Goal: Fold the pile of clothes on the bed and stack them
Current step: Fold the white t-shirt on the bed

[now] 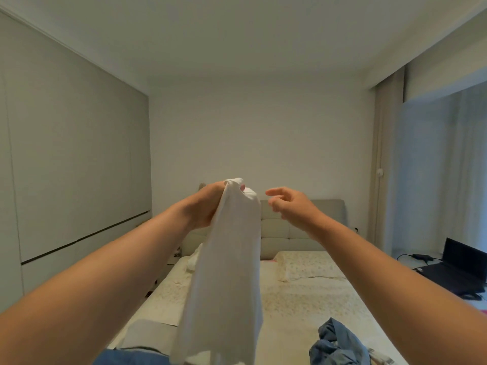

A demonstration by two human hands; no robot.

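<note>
Head-worn view, facing forward along bed [303, 293], roughly level.

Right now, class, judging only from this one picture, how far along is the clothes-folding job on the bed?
Early. Done: no folded stack shows anywhere on the bed. In hand: the left hand grips the top of a white garment, which hangs unfolded above the bed, while the right hand is open beside it, holding nothing. Left: a crumpled blue denim garment lies unfolded near the foot, and another blue piece shows at the bottom edge.
</note>
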